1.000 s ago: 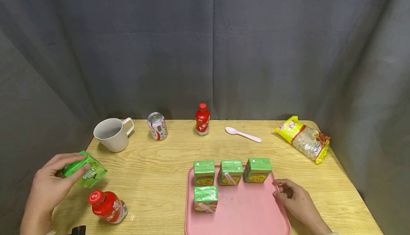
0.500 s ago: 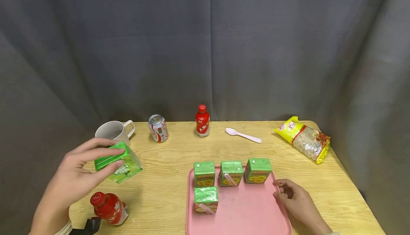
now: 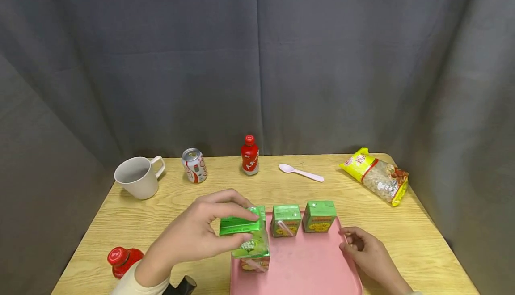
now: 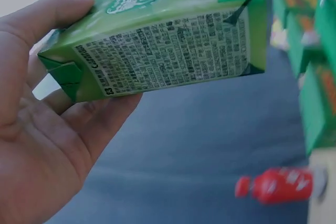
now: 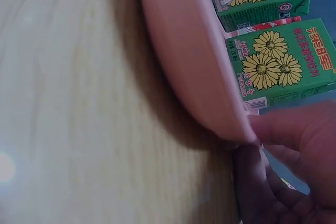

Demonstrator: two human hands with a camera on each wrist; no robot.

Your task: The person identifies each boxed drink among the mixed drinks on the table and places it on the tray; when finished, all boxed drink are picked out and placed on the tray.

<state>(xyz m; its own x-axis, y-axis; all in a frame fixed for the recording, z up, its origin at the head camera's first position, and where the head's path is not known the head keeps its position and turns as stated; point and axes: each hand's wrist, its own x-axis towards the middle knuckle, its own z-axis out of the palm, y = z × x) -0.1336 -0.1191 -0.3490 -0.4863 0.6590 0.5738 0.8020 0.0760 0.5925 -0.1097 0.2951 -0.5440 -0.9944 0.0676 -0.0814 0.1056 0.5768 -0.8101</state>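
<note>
My left hand (image 3: 197, 230) grips a light-green drink carton (image 3: 238, 227) by its sides, above the left part of a pink tray (image 3: 307, 266). In the left wrist view that drink carton (image 4: 173, 45) shows a side full of small print. My right hand (image 3: 368, 254) pinches the tray's right rim; the right wrist view shows thumb and finger on the tray edge (image 5: 202, 61). On the tray stand dark-green drink cartons with yellow flowers, one at back right (image 3: 319, 217), one with a straw (image 3: 286, 220). Two at the left are partly hidden by the held carton.
A red bottle (image 3: 125, 259) stands at front left. Along the back are a grey mug (image 3: 138, 181), a can (image 3: 195, 166), another red bottle (image 3: 250, 156), a pink spoon (image 3: 301, 172) and a yellow-and-clear food packet (image 3: 378, 176). Dark curtain (image 3: 342, 62) hangs behind the table.
My left hand has carried the light-green drink carton from the table's left side rightward over the tray. My right hand keeps hold of the tray's rim.
</note>
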